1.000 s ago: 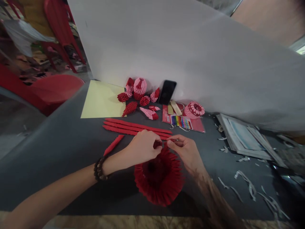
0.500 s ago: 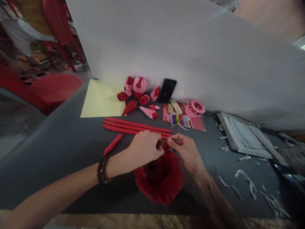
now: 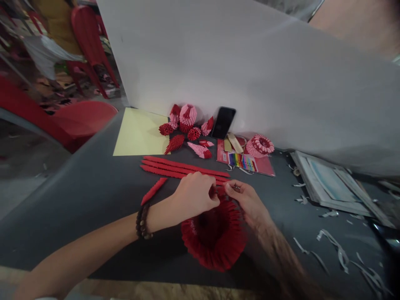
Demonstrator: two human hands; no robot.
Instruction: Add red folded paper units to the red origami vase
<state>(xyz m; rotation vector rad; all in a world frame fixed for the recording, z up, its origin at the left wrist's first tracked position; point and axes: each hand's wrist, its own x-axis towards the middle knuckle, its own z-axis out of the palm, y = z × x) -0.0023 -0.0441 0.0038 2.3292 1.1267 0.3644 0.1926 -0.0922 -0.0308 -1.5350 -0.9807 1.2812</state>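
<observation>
Judging from my remote view, I expect the deep red, round, pleated paper bowl (image 3: pixel 215 257) to be light, with a springy wall that could crush or come apart under a hard squeeze. The paper should be more dry than slippery, so I would take hold low on the outer wall, with fingers spread, and spare the fluted rim. The bowl sits on the dark grey tabletop (image 3: pixel 103 187), below and between the hands, its far rim just beside the fingers and partly hidden by them. I see the left hand (image 3: pixel 194 192) curled inward above the rim, its fingertips largely hidden; I cannot tell whether they grip anything. The right hand (image 3: pixel 251 204) has thumb and forefinger drawn close together beside a small red paper piece (image 3: pixel 221 191), though I cannot tell whether they pinch it
</observation>
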